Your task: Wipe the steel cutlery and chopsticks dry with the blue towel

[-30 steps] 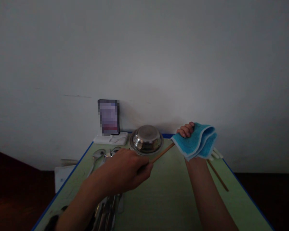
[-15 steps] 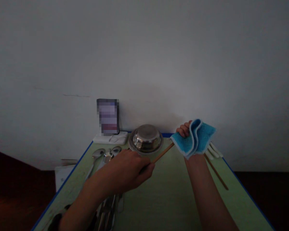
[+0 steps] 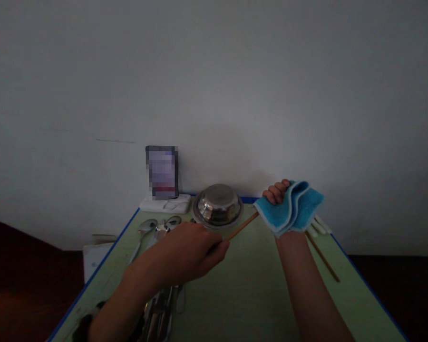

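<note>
My left hand (image 3: 196, 251) is closed on one end of a thin wooden chopstick (image 3: 243, 226), held slantwise above the green table. At the far end of the chopstick, my right hand (image 3: 276, 191) is closed on a folded blue cloth (image 3: 287, 211) with pale edging. The cloth is wrapped over that end and hides it, along with part of the right hand. A second chopstick (image 3: 324, 259) lies on the table beside my right forearm. Behind my left hand sits an upside-down metal bowl (image 3: 219, 204).
Metal spoons (image 3: 148, 225) and other cutlery (image 3: 160, 308) lie along the left side, partly under my left arm. A phone (image 3: 163, 173) leans on the wall above a white block (image 3: 166, 204). Several white sticks (image 3: 319, 225) lie at the back right of the blue-edged table (image 3: 249, 285).
My right hand and the cloth have shifted slightly to the right, and the cloth's folds lean more that way. My left hand has stayed almost still, keeping the chopstick.
</note>
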Tool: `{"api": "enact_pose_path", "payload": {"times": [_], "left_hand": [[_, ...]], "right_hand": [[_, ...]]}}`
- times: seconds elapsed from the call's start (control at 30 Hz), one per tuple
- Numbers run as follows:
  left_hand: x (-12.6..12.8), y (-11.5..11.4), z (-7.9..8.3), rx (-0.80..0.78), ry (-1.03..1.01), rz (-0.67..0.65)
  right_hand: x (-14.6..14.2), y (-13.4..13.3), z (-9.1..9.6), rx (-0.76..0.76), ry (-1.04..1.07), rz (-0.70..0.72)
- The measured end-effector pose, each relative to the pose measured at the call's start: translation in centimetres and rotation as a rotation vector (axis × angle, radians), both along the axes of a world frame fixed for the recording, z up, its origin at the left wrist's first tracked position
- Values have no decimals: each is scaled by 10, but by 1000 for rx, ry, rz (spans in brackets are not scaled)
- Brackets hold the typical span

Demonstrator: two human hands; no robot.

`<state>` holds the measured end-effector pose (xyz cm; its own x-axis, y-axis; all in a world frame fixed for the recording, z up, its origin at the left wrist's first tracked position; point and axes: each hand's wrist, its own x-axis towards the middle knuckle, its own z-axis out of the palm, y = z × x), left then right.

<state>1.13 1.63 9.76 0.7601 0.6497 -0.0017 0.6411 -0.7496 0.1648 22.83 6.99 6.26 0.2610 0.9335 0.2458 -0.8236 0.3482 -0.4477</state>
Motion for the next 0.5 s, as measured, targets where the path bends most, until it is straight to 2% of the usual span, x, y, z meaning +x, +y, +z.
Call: {"api": "enact_pose_path", "payload": {"times": [0.23, 0.4, 0.5], "left_hand": [[-5, 2, 5, -82, -44, 28], [-14, 0, 16, -276, -130, -21], [-12, -2, 18, -381, -144, -70]], "right_hand": [[8, -1, -2, -12, 16, -62], [22, -2, 1, -46, 6, -138], [14, -5, 8, -81, -47, -173]]}}
